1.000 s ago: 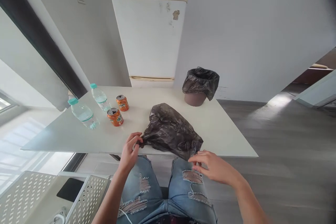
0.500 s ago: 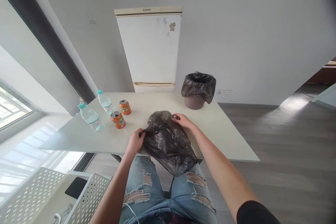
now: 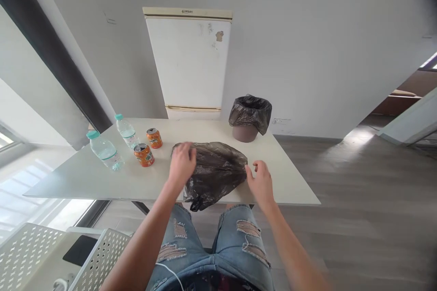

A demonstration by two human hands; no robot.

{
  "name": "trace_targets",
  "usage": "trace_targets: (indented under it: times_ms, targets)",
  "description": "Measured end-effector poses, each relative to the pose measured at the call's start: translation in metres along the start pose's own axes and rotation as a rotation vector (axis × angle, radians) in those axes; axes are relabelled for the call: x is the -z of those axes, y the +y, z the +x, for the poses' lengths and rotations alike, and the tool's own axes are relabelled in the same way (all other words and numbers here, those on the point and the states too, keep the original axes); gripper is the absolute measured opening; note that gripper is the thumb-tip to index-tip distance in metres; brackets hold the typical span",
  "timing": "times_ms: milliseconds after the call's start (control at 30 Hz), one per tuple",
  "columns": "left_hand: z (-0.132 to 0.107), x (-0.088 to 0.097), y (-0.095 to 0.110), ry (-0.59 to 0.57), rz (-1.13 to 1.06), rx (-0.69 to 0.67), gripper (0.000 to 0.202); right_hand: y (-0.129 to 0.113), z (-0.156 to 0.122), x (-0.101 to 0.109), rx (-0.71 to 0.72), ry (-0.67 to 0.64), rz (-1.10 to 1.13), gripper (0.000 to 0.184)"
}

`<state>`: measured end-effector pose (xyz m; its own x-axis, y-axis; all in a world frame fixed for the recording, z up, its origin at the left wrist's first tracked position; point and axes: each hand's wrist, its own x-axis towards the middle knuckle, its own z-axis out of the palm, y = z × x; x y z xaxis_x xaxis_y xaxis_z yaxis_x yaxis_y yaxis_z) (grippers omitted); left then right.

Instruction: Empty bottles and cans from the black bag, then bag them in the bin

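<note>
A crumpled dark plastic bag point(image 3: 215, 170) lies on the white table point(image 3: 102, 177) at its near edge, one end hanging over the front. My left hand point(image 3: 182, 163) rests on the bag's left upper part with fingers curled onto the plastic. At the bag's right edge, my right hand point(image 3: 261, 181) has its fingers spread, the fingertips touching or nearly touching the plastic.
Two water bottles point(image 3: 102, 150) and two orange cans point(image 3: 144, 154) stand on the table's left side. A brown bin lined with a dark bag point(image 3: 249, 118) sits at the back right. A white fridge point(image 3: 189, 59) stands behind the table. A perforated white chair point(image 3: 44, 254) is at lower left.
The bag has been pulled further onto the table and spread wider. My left hand moved up onto its left top; my right hand shifted from the bag's top to its right edge.
</note>
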<state>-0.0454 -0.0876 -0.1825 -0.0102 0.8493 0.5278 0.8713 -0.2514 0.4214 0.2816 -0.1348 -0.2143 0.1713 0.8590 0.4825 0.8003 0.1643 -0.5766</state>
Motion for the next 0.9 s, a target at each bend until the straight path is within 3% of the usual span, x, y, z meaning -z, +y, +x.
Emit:
trace_targets:
  times_ms: [67, 100, 200, 267, 333, 433, 533, 667, 767, 833, 900]
  targets:
    - [-0.031, -0.023, 0.013, -0.173, 0.090, -0.019, 0.063, -0.026, 0.011, 0.001, 0.194, 0.085, 0.003, 0.039]
    - [-0.043, -0.034, 0.013, -0.271, 0.135, -0.031, 0.070, -0.038, 0.021, -0.003, 0.315, 0.034, 0.011, 0.041]
    - [-0.052, -0.055, -0.008, -0.460, 0.222, -0.105, 0.079, -0.058, 0.060, -0.034, 0.608, -0.332, -0.054, 0.052]
    - [-0.038, -0.056, -0.031, -0.522, 0.241, -0.166, 0.078, -0.054, 0.082, -0.064, 0.572, -0.573, -0.166, 0.061]
    - [-0.016, -0.051, -0.054, -0.604, 0.241, -0.190, 0.075, -0.040, 0.095, -0.091, 0.443, -0.720, -0.254, 0.068]
    - [0.013, -0.042, -0.074, -0.718, 0.238, -0.181, 0.073, -0.017, 0.098, -0.114, 0.348, -0.770, -0.275, 0.073]
    - [0.020, -0.028, -0.070, -0.653, 0.262, -0.191, 0.073, -0.004, 0.095, -0.117, 0.342, -0.749, -0.241, 0.072]
    - [-0.011, 0.000, -0.037, -0.390, 0.214, -0.244, 0.063, -0.003, 0.096, -0.112, 0.384, -0.607, -0.161, 0.065]
    - [-0.045, 0.013, -0.020, -0.510, 0.114, -0.399, 0.060, -0.005, 0.096, -0.111, 0.423, -0.638, -0.124, 0.064]
    - [-0.062, 0.015, -0.020, -0.621, 0.114, -0.416, 0.060, -0.006, 0.095, -0.113, 0.403, -0.737, -0.146, 0.067]
    - [-0.072, 0.019, -0.023, -0.655, 0.138, -0.381, 0.057, -0.005, 0.094, -0.115, 0.374, -0.786, -0.176, 0.069]
